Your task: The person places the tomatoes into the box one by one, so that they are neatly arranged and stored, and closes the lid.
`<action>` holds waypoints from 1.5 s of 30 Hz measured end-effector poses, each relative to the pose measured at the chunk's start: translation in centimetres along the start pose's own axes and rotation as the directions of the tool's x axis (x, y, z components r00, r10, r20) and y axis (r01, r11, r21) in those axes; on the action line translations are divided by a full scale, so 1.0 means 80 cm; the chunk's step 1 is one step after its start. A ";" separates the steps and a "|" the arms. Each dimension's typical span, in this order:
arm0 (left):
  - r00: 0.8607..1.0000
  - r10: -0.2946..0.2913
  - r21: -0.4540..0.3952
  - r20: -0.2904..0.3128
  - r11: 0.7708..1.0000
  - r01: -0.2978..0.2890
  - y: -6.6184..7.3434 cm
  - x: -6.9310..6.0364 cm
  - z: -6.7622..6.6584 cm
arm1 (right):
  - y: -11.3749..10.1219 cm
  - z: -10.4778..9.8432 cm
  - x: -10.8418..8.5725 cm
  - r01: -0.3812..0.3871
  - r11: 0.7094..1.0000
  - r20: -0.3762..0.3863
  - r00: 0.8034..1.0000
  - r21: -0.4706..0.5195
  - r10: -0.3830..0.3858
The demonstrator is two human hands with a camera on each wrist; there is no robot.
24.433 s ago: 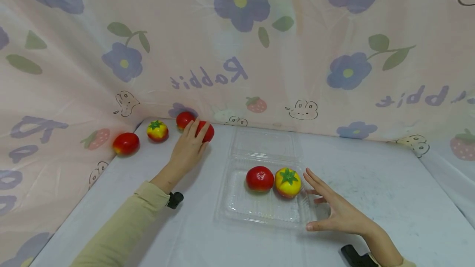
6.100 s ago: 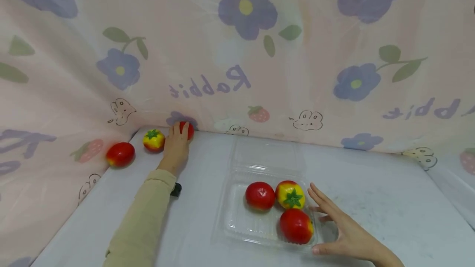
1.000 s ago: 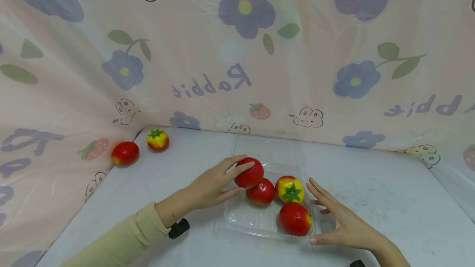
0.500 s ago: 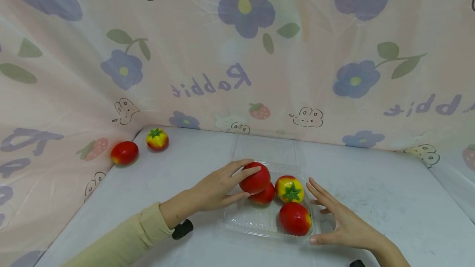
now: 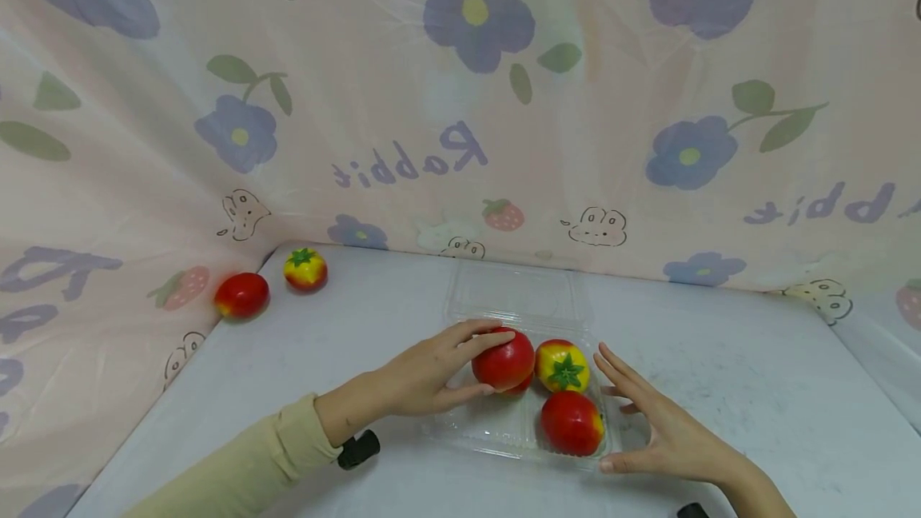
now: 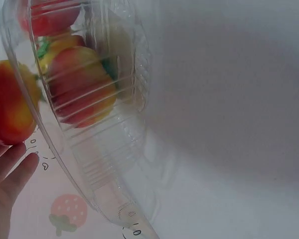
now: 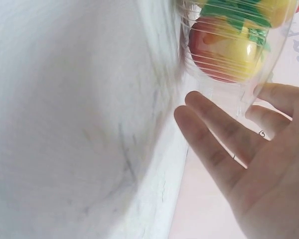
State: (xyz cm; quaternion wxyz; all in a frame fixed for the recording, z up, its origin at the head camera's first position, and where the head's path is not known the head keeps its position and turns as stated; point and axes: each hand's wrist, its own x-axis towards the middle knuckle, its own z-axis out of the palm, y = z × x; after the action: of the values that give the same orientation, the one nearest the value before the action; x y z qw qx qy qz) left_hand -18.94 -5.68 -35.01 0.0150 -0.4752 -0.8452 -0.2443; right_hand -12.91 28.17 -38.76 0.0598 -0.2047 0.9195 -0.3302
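My left hand (image 5: 435, 370) grips a red toy tomato (image 5: 504, 360) above the open clear plastic clamshell box (image 5: 468, 426), over another red tomato that it mostly hides. In the left wrist view the held tomato (image 6: 10, 107) shows a yellow-red side, outside the box wall. A yellow-red tomato with a green star-shaped top (image 5: 563, 366) and a red tomato (image 5: 573, 423) lie along the box's right side. My right hand (image 5: 665, 430) is spread at the right edge of the box; in the right wrist view its fingers (image 7: 214, 144) are extended and a fingertip meets the rim.
A red tomato (image 5: 242, 296) and a yellow-red one with a green top (image 5: 305, 270) stand at the table's back left corner. The box's clear lid (image 5: 514, 294) lies folded back behind it. A printed curtain (image 5: 547, 102) rises behind the white table (image 5: 719, 334).
My left hand has carried the red tomato from the back of the table to the box, and in the last second slightly right and nearer. My right hand has stayed by the box.
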 end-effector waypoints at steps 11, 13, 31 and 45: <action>0.996 0.069 0.014 0.060 0.997 -0.070 0.004 -0.002 0.007 | -0.004 -0.001 -0.001 0.043 0.999 0.002 0.999 0.012 -0.043; 0.994 0.080 0.022 0.072 0.996 -0.081 0.005 -0.002 0.008 | -0.004 -0.002 -0.002 0.049 0.999 0.000 0.999 0.013 -0.049; 0.974 0.118 0.030 0.191 0.992 -0.126 0.008 -0.004 0.018 | -0.001 0.000 -0.003 0.069 0.998 -0.023 0.997 -0.011 -0.069; 0.957 0.093 0.125 0.275 0.983 -0.131 0.004 -0.003 0.029 | -0.001 -0.001 -0.003 0.072 0.997 -0.014 0.997 0.006 -0.072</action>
State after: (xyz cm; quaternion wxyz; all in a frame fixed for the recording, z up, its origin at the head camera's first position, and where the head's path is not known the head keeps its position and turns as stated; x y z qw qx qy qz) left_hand -18.07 -4.69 -37.00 -0.0518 -0.5487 -0.8263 -0.1160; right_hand -12.64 28.24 -38.66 0.0422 -0.2352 0.9109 -0.3363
